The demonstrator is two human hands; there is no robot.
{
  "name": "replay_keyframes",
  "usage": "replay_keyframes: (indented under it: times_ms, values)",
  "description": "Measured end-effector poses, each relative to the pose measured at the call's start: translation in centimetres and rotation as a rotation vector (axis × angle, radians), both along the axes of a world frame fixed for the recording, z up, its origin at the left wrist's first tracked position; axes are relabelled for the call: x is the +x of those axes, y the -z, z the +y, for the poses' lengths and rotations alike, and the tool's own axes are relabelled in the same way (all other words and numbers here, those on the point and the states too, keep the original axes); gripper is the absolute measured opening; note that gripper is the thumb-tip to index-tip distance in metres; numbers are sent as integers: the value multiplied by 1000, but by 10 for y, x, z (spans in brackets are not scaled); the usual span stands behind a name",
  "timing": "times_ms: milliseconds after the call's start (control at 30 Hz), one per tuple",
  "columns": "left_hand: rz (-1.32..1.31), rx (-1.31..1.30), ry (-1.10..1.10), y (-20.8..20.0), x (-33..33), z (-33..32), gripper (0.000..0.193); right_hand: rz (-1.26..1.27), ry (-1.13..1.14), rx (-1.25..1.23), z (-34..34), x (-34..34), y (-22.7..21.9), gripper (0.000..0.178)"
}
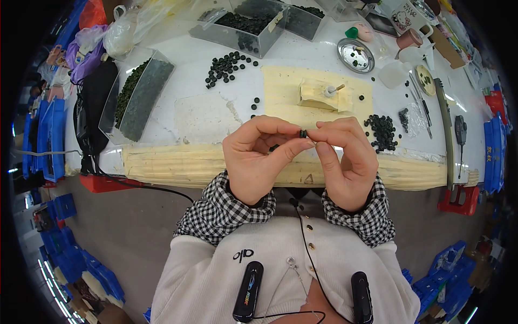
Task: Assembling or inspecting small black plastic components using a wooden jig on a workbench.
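Both hands meet above the desk's (216,116) near edge. Left hand (253,156) & right hand (348,162) pinch a small black ring part (303,133) between thumb & fingertips, held just off the surface. Judgement: keep the part square betw. the fingertips, light even pressure, elbows steady so it doesn't pop out. Desk is white w/ cream foam strips (162,164) along the front, loose black rings (226,67) scattered, clear bins (243,27) of more at the back, a round metal dish (356,55) to the right. Blue crates (59,208) on the floor around.
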State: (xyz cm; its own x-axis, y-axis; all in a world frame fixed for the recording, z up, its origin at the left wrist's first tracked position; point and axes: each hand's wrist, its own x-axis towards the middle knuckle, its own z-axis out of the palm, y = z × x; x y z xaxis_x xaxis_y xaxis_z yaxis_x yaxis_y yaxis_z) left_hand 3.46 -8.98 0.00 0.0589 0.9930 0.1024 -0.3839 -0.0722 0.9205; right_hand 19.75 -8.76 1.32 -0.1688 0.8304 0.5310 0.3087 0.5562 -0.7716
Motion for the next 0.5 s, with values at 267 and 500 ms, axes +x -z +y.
replay_keyframes:
  times_ms: [267, 500]
  values:
    - [-1, 9, -4, 0, 1, 0, 23, -4, 1, -14, -1, 1, 0, 15]
    - [12, -2, -13, 0, 1, -1, 21, 16, 14, -21, -1, 1, 0, 17]
